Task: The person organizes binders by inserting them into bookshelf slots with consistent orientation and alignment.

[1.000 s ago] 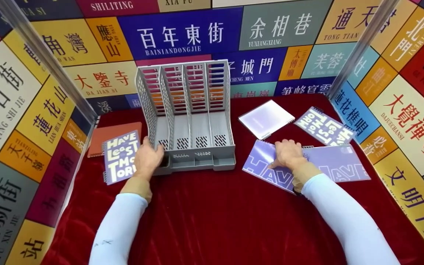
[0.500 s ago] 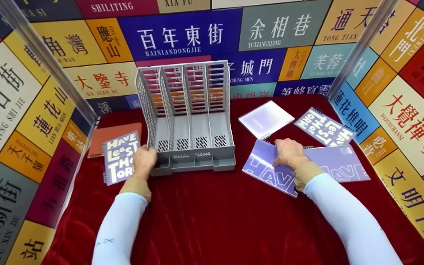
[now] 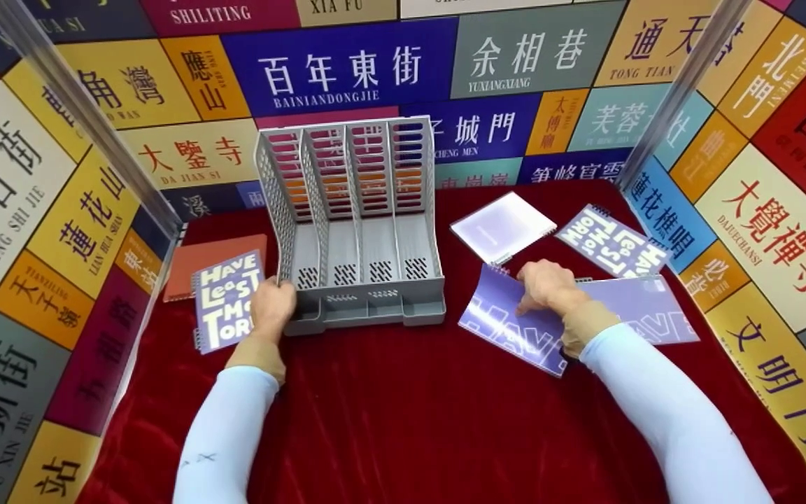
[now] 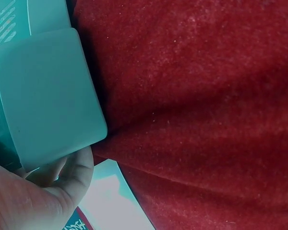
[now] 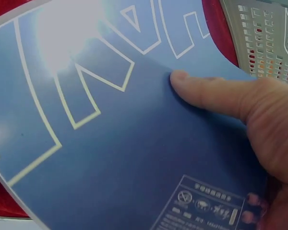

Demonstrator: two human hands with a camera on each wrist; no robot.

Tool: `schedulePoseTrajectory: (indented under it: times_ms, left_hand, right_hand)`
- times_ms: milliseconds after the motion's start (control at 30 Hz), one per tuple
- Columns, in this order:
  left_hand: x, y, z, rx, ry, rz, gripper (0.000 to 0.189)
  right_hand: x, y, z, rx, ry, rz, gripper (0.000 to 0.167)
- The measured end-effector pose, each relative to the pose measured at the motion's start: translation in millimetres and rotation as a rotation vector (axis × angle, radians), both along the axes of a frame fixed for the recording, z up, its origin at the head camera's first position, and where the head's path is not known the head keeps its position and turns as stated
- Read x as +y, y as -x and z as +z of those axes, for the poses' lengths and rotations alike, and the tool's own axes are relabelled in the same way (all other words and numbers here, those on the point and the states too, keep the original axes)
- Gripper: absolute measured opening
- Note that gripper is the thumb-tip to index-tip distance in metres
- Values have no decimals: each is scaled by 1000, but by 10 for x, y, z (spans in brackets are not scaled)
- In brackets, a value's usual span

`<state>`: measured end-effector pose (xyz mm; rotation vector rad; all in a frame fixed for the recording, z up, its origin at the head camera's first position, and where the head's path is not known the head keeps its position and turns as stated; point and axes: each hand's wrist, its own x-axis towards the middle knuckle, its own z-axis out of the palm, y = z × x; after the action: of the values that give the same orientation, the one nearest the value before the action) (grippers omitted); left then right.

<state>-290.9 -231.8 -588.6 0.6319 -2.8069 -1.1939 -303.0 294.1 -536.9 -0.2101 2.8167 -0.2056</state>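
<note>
A grey file rack (image 3: 357,308) with several upright slots stands at the back of the red cloth. My left hand (image 3: 273,308) holds its front left corner; the left wrist view has the fingers (image 4: 79,175) curled at the rack's lower edge. On the right, a purple spiral notebook (image 3: 501,329) with outlined "HAVE" letters is gripped by my right hand (image 3: 550,290). My thumb (image 5: 206,93) presses on its cover, which curves upward in the right wrist view, while the other fingers are hidden underneath.
Under the right forearm lies another purple notebook (image 3: 644,308). Behind are a pale translucent-covered notebook (image 3: 504,227) and a purple lettered notebook (image 3: 613,241). Left of the rack, a lettered notebook (image 3: 224,301) overlaps an orange-red notebook (image 3: 182,266). Printed walls (image 3: 347,66) enclose the cloth.
My left hand has drawn back from over the rack's side and closed round its front left corner. The notebook under my right hand has bent, its near edge shifting slightly.
</note>
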Motion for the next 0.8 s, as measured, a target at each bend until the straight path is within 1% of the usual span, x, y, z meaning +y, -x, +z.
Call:
schedulePoseTrajectory:
  times_ms: [67, 233, 367, 500, 600, 800]
  left_hand:
    - [1, -2, 0, 1, -2, -2, 56]
    - [-11, -6, -21, 4, -2, -11, 55]
    - [-15, -8, -28, 13, 1, -10, 54]
    - [-13, -4, -38, 24, 5, -5, 54]
    - [-13, -3, -52, 30, 5, -4, 53]
    - [-1, -13, -33, 23, -11, 5, 54]
  right_hand:
    - [3, -1, 16, -33, -2, 1, 63]
    - [6, -2, 44, -78, -20, 22, 49]
    - [14, -24, 96, -88, -18, 45, 53]
    - [18, -55, 155, -104, -17, 49, 56]
    - [11, -72, 193, -117, -21, 55, 52]
    - [-35, -87, 244, -113, -71, 119, 43]
